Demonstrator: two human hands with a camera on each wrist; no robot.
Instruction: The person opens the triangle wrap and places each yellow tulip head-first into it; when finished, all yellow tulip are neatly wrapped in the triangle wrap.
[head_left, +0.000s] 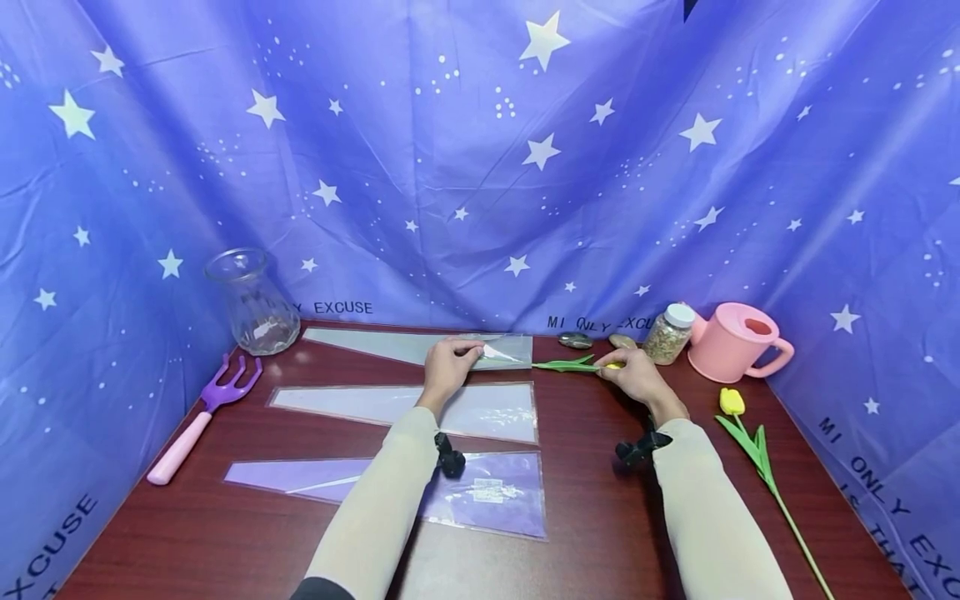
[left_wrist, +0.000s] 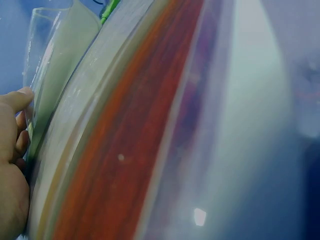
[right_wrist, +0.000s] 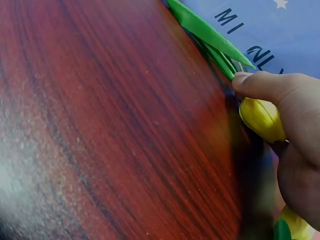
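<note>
At the centre of the head frame, my left hand (head_left: 448, 365) pinches the wide open end of the far plastic sleeve (head_left: 420, 346), the mouth lifted slightly off the dark wooden table (head_left: 592, 517); the left wrist view shows the thumb (left_wrist: 17, 100) against the sleeve's raised clear edge (left_wrist: 60, 75). Just to the right, my right hand (head_left: 637, 377) curls its fingers around the yellow head of a tulip (head_left: 573, 365), its green leaves and stem pointing left toward the sleeve's opening, the stem tip right at the mouth. The right wrist view confirms the grip: thumb (right_wrist: 265, 85) over the yellow bud (right_wrist: 261, 119), leaves (right_wrist: 210, 37) running to the upper edge of the frame.

Two more sleeves lie nearer me, a clear one (head_left: 420, 408) in mid-frame and a purple one (head_left: 450, 492) toward the bottom. A second yellow tulip (head_left: 757, 454) lies at lower right (flower end away from me). Along the back, right of centre, stand a pink watering can (head_left: 738, 342), a small white-capped jar (head_left: 667, 333) and two pebbles (head_left: 576, 340). At left, a glass vase (head_left: 251, 302) sits above a purple hand rake with a pink handle (head_left: 202, 417). A star-print blue cloth (head_left: 480, 150) fills the background.
</note>
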